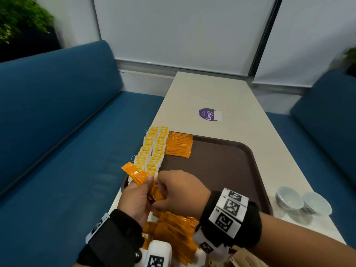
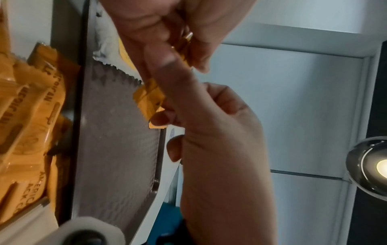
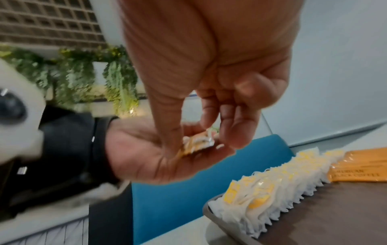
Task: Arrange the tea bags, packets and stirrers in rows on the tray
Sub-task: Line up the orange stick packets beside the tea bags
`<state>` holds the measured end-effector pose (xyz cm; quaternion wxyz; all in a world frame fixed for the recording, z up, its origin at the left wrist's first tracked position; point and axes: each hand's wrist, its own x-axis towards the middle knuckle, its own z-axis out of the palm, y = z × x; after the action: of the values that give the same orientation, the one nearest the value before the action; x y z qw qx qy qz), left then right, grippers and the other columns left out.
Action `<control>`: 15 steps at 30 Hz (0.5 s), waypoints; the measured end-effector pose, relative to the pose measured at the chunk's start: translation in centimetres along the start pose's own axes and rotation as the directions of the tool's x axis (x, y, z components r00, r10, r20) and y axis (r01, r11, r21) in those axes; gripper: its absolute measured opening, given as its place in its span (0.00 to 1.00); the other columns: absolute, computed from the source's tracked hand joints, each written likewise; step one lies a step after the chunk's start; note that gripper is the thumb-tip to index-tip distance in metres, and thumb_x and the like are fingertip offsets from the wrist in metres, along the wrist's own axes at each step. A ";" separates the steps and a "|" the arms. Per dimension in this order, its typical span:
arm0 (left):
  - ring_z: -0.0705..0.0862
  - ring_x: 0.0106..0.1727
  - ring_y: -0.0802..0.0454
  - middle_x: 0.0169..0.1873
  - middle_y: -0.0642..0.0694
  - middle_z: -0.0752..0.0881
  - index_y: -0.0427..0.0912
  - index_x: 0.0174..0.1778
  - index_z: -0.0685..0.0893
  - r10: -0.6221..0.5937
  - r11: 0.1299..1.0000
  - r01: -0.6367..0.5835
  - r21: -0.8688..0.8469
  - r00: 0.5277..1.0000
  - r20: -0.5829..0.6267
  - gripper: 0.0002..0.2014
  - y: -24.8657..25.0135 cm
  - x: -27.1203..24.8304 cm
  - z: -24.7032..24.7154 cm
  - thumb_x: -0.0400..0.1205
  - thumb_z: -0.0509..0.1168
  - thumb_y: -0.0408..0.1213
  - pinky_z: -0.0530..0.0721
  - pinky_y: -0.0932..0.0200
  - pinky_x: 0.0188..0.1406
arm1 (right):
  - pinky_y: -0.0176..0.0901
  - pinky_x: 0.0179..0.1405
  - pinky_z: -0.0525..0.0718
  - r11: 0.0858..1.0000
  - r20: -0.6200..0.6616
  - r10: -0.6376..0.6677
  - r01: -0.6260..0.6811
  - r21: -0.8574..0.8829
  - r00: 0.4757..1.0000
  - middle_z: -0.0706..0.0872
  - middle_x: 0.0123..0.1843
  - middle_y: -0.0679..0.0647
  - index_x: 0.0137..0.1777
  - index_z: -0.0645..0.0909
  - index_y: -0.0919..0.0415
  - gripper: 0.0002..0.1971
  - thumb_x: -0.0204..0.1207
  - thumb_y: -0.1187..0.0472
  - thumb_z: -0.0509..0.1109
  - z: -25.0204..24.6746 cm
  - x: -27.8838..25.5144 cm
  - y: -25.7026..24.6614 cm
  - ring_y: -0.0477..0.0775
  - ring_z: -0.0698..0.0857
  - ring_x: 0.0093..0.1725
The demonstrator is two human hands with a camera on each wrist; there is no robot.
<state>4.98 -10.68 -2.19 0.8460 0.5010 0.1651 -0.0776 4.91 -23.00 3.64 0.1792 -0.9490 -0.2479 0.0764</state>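
Observation:
My left hand (image 1: pixel 141 189) grips a small bundle of orange coffee packets (image 1: pixel 134 173) just above the near left corner of the brown tray (image 1: pixel 221 166). My right hand (image 1: pixel 167 187) meets it, thumb and fingers pinching packets of the same bundle (image 3: pixel 199 142) in the left palm. In the left wrist view the packets (image 2: pixel 148 99) stick out between both hands. White and yellow tea bags (image 1: pixel 152 151) lie in two rows along the tray's left edge. Beside them, at the far left, is a row of orange packets (image 1: pixel 179 144). No stirrers show.
A loose pile of orange packets (image 1: pixel 173 230) lies on the table below my hands, with a brown paper item (image 1: pixel 246 259) at its right. Two small white cups (image 1: pixel 287 197) stand right of the tray. Blue sofas flank the white table (image 1: pixel 221 93), which bears a purple sticker (image 1: pixel 209 114).

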 end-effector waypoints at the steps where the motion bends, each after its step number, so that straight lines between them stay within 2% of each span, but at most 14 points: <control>1: 0.86 0.31 0.51 0.32 0.45 0.87 0.32 0.65 0.78 -0.003 1.000 0.003 0.004 1.000 -0.007 0.17 -0.1 0.0 0.0 0.85 0.57 0.39 0.83 0.57 0.28 | 0.49 0.40 0.82 0.998 -0.017 -0.013 0.012 -0.061 1.000 0.80 0.43 0.52 0.44 0.74 0.57 0.14 0.72 0.48 0.73 0.2 -0.2 -0.3 0.51 0.79 0.40; 3: 0.86 0.33 0.50 0.31 0.45 0.88 0.33 0.62 0.80 -0.010 1.000 0.010 0.010 1.000 -0.009 0.17 -0.1 -0.2 0.0 0.86 0.56 0.42 0.83 0.53 0.32 | 0.52 0.43 0.84 0.994 -0.041 -0.022 0.017 -0.111 0.999 0.80 0.46 0.55 0.48 0.76 0.59 0.13 0.75 0.50 0.69 0.7 -0.4 -0.5 0.55 0.80 0.42; 6: 0.85 0.36 0.45 0.28 0.43 0.88 0.34 0.48 0.80 -0.012 0.999 0.012 0.043 1.000 -0.002 0.19 0.2 -0.9 0.1 0.87 0.51 0.46 0.83 0.47 0.38 | 0.52 0.44 0.84 0.999 -0.049 0.013 -0.016 -0.052 0.999 0.82 0.45 0.55 0.49 0.78 0.61 0.12 0.75 0.52 0.69 0.8 -0.5 -0.5 0.55 0.81 0.43; 9: 0.86 0.43 0.40 0.39 0.38 0.89 0.44 0.43 0.77 -0.014 0.997 0.014 0.073 1.000 0.004 0.17 0.5 -1.5 0.4 0.86 0.49 0.49 0.83 0.38 0.49 | 0.51 0.45 0.86 0.995 -0.042 0.062 -0.059 0.080 0.997 0.85 0.48 0.55 0.55 0.79 0.58 0.14 0.73 0.53 0.72 0.6 -0.5 -0.3 0.54 0.83 0.45; 12: 0.86 0.51 0.36 0.50 0.36 0.88 0.48 0.47 0.76 -0.029 0.995 0.032 0.099 0.999 -0.030 0.15 0.6 -1.6 0.5 0.84 0.50 0.54 0.81 0.31 0.58 | 0.50 0.47 0.86 0.987 -0.028 0.077 -0.072 0.144 0.997 0.87 0.50 0.56 0.59 0.79 0.59 0.14 0.74 0.58 0.70 0.6 -0.6 -0.4 0.54 0.85 0.47; 14: 0.85 0.55 0.36 0.54 0.36 0.87 0.46 0.58 0.76 -0.041 0.994 0.045 0.100 0.998 -0.044 0.22 0.4 -1.4 0.4 0.82 0.49 0.58 0.83 0.32 0.56 | 0.47 0.46 0.86 0.981 -0.009 0.090 -0.087 0.176 0.996 0.86 0.50 0.56 0.59 0.80 0.59 0.13 0.75 0.61 0.69 0.5 -0.7 -0.4 0.53 0.84 0.47; 15: 0.86 0.53 0.37 0.54 0.36 0.86 0.44 0.62 0.75 -0.048 0.994 0.052 0.095 0.998 -0.043 0.26 0.3 -1.3 0.3 0.81 0.48 0.60 0.84 0.35 0.54 | 0.46 0.46 0.85 0.973 -0.003 0.107 -0.104 0.204 0.994 0.86 0.50 0.55 0.58 0.81 0.60 0.12 0.75 0.62 0.70 0.4 -0.7 -0.4 0.53 0.84 0.47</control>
<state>3.96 -10.87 -1.30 0.8153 0.5381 0.1909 -0.0962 4.02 -22.87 3.46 0.2729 -0.9380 -0.1866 0.1044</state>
